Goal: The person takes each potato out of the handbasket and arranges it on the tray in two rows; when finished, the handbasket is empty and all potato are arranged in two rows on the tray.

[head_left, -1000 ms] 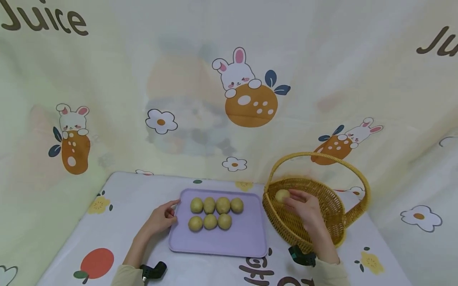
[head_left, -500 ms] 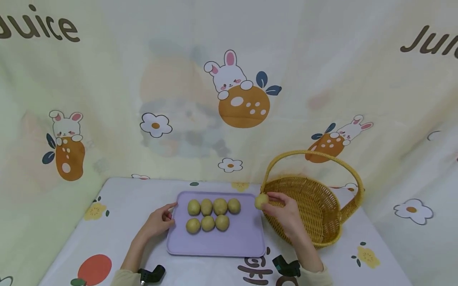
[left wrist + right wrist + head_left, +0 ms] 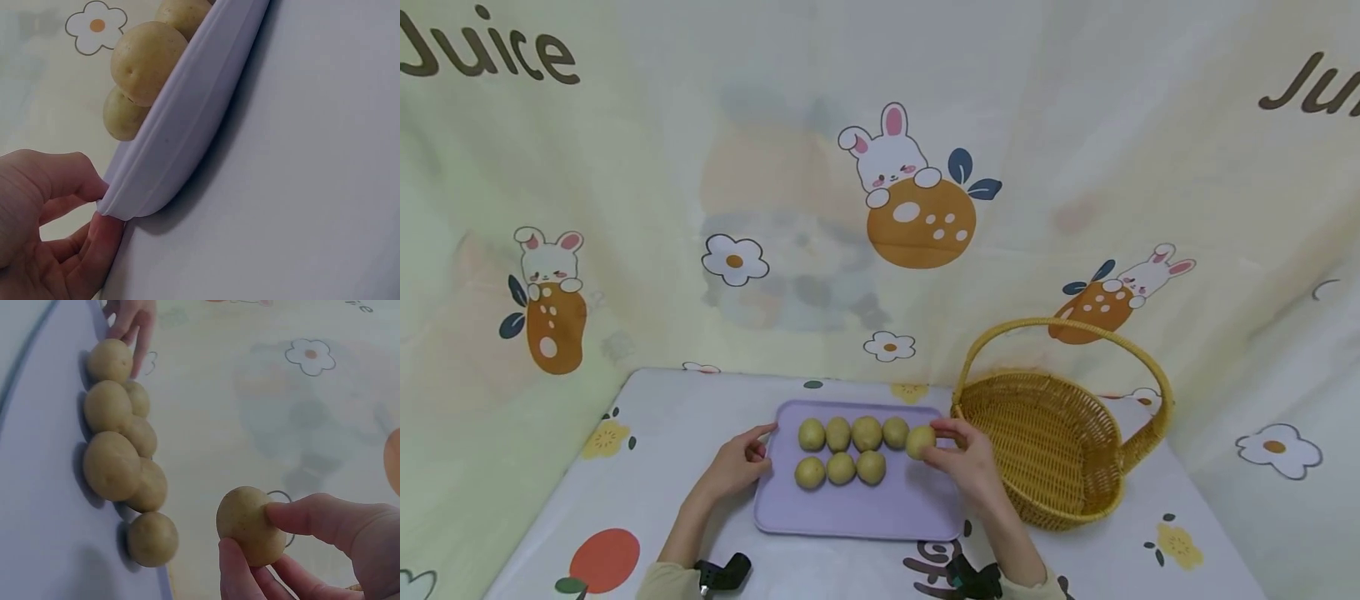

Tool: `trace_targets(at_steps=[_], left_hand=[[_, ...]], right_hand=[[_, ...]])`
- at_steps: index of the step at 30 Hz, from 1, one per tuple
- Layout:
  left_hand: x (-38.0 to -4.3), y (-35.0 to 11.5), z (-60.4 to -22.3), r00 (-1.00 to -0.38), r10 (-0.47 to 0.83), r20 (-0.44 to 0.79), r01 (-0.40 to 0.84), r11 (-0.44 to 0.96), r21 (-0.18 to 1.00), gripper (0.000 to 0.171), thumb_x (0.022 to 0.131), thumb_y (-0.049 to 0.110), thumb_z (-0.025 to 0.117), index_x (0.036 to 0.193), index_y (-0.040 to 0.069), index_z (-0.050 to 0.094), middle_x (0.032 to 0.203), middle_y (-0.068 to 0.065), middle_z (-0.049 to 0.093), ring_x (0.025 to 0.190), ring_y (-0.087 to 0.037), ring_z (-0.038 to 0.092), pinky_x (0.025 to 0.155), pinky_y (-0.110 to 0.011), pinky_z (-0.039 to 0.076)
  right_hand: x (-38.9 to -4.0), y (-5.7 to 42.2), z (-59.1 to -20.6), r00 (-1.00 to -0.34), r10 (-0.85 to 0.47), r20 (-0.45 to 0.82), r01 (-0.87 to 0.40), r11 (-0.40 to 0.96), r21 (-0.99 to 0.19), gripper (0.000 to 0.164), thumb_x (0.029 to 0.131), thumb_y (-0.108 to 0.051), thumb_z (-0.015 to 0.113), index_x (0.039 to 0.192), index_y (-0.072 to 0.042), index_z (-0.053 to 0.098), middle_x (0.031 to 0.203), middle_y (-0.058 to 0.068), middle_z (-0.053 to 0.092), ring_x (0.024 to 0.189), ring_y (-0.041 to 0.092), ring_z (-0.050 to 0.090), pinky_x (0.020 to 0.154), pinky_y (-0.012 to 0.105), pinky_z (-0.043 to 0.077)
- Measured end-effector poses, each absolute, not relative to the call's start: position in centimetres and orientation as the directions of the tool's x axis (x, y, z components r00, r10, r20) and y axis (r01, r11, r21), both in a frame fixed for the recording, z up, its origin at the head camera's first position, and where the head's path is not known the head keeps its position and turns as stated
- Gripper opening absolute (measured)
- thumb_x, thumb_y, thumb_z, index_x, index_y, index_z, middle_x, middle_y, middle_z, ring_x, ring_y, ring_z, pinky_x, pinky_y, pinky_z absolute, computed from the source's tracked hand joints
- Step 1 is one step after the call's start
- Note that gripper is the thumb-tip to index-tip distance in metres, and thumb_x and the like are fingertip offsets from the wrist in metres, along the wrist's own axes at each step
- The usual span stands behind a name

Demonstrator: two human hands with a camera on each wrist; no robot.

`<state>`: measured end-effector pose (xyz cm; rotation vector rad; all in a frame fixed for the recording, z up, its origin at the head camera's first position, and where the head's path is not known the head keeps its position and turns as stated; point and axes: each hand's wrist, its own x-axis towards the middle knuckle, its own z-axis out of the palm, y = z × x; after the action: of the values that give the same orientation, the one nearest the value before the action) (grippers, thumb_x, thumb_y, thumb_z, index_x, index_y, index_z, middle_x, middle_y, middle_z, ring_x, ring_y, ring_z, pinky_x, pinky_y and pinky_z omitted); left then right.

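My right hand (image 3: 973, 468) pinches a small round potato (image 3: 918, 442) between thumb and fingers over the right side of the lilac tray (image 3: 850, 510). In the right wrist view the held potato (image 3: 247, 522) hangs apart from the others. Several more potatoes lie on the tray in two rows; the back row (image 3: 867, 433) is longer than the front row (image 3: 841, 468). My left hand (image 3: 735, 468) grips the tray's left edge. The left wrist view has the thumb and fingers on either side of the tray rim (image 3: 112, 209).
To the right of the tray stands a wicker basket (image 3: 1052, 442) with a tall arched handle (image 3: 1060, 322), and no potatoes show inside. A printed cloth (image 3: 602, 558) covers the table. Behind it hangs a printed curtain (image 3: 805, 167).
My right hand has carried the potato leftward from above the basket to over the tray's right side. The left hand keeps its grip on the tray edge.
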<state>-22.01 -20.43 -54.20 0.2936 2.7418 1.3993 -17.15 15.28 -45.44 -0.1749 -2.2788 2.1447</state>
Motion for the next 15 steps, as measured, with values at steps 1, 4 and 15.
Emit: trace_targets(at_steps=[1,4,15], left_hand=[[-22.0,-20.4,-54.2,-0.981,0.189,0.044,0.147,0.573,0.806,0.061,0.077,-0.003,0.066,0.137,0.000,0.055,0.081,-0.002,0.054,0.072,-0.014,0.050,0.062,-0.024,0.042],[-22.1,-20.5,-54.0,-0.982,0.185,0.045,0.145,0.573,0.807,0.061,0.077,-0.003,0.066,0.137,0.000,0.055,0.081,-0.002,0.054,0.072,-0.014,0.050,0.063,-0.024,0.042],[-22.1,-20.3,-54.1,-0.983,0.182,0.029,0.130,0.573,0.809,0.062,0.077,-0.004,0.067,0.138,0.000,0.054,0.082,-0.003,0.054,0.072,-0.014,0.050,0.062,-0.024,0.042]], right_hand=[[-17.2,15.1,-45.5,-0.994,0.086,-0.069,0.075,0.061,-0.995,0.043,0.078,0.013,0.070,0.120,0.011,0.059,0.115,0.024,0.059,0.083,0.021,0.068,0.072,0.029,0.056],[-17.2,14.7,-46.0,-0.995,0.083,-0.057,0.065,0.107,-0.992,0.042,0.077,0.010,0.073,0.118,0.010,0.061,0.113,0.023,0.061,0.082,0.022,0.068,0.071,0.029,0.056],[-17.4,13.9,-48.8,-0.997,0.064,-0.044,0.056,0.209,-0.976,0.044,0.073,0.008,0.077,0.115,0.010,0.064,0.105,0.022,0.066,0.084,0.027,0.067,0.070,0.030,0.055]])
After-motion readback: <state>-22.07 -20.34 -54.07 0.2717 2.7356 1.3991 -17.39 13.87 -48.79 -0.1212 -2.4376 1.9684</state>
